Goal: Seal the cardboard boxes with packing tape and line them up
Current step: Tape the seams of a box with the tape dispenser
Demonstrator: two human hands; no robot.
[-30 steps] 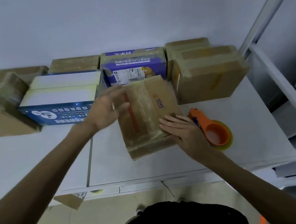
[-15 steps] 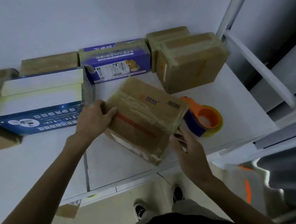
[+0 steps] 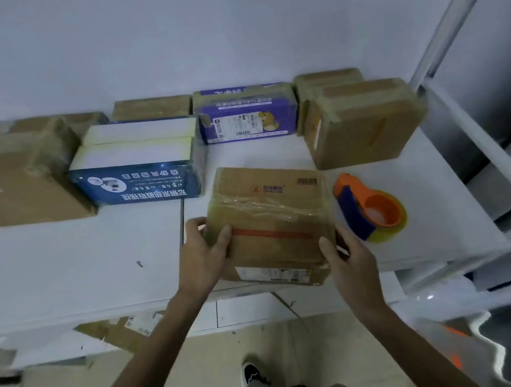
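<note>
Taped cardboard box sits lower centre, at the counter front edge. My left hand curls round its left side, and my right hand grips its near right corner. Risk: a slip drops it, and swinging right clips the tape dispenser.

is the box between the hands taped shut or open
Shut. The cardboard box has its flaps flat, with clear tape across the top. The left hand and right hand grip its sides.

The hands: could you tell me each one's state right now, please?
Left hand: grips the cardboard box.
Right hand: grips the same box.
</note>
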